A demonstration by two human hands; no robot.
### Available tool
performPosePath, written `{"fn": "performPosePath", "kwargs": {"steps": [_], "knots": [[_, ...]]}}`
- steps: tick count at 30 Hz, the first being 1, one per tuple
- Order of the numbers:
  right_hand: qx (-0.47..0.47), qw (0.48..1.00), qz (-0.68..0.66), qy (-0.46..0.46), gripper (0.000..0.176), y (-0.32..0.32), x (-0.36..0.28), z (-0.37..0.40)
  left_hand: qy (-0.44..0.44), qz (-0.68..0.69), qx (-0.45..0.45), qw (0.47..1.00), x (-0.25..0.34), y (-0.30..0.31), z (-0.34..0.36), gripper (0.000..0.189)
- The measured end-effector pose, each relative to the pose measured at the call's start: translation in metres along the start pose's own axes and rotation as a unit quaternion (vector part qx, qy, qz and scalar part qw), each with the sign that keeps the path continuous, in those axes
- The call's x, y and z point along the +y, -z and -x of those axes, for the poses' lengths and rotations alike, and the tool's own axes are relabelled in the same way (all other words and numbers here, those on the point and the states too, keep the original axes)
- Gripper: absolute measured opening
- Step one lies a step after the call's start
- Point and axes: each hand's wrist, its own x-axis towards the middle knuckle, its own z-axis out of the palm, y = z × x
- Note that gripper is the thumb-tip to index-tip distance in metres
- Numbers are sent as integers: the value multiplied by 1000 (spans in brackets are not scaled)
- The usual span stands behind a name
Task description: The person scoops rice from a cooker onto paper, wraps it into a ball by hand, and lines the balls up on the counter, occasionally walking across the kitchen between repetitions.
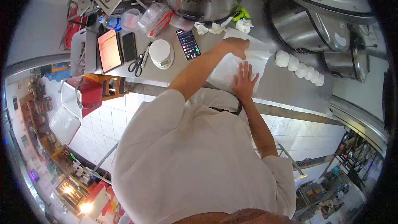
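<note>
A white sheet (261,56) lies on the steel counter (286,85) in front of me. My left hand (237,46) reaches across and grips the sheet's far edge, fingers curled over it. My right hand (244,81) rests flat on the near part of the sheet with its fingers spread. My white shirt fills the lower middle of the view. Just right of the sheet a row of several white dough balls (300,68) sits on the counter.
Left of the sheet lie a lit phone (188,43), a white kitchen scale (161,54), scissors (139,64), a dark phone (129,46) and a tablet (110,52). A large steel cooker (203,0) stands behind, with steel pots (306,25) at right. Crumpled tissues (215,27) lie near the cooker.
</note>
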Motion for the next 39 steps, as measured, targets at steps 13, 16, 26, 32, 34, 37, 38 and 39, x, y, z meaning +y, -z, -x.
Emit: {"fn": "performPosePath", "kwargs": {"steps": [13,16,26,32,34,37,38,39], "knots": [[19,994,-89,58,78,11,18,-2,-79,-193,277,938,-3,-106,67,51],[41,996,-15,76,79,57,10,-28,-67,-210,249,943,-1,-110,74,57],[34,994,31,96,56,5,80,-35,-74,-236,277,928,-44,-136,109,48],[-72,987,-121,-72,38,3,82,-70,106,-139,204,963,-25,-110,76,39],[-102,984,-122,-80,29,4,85,-84,181,-83,159,967,-20,-95,61,34],[-38,995,-95,-9,19,6,86,-92,165,-160,94,969,-20,-81,45,30],[5,994,-112,-2,18,7,81,-89,135,-181,170,959,-18,-80,45,29],[45,991,-129,5,17,10,75,-84,104,-200,244,943,-10,-79,56,27]]}}
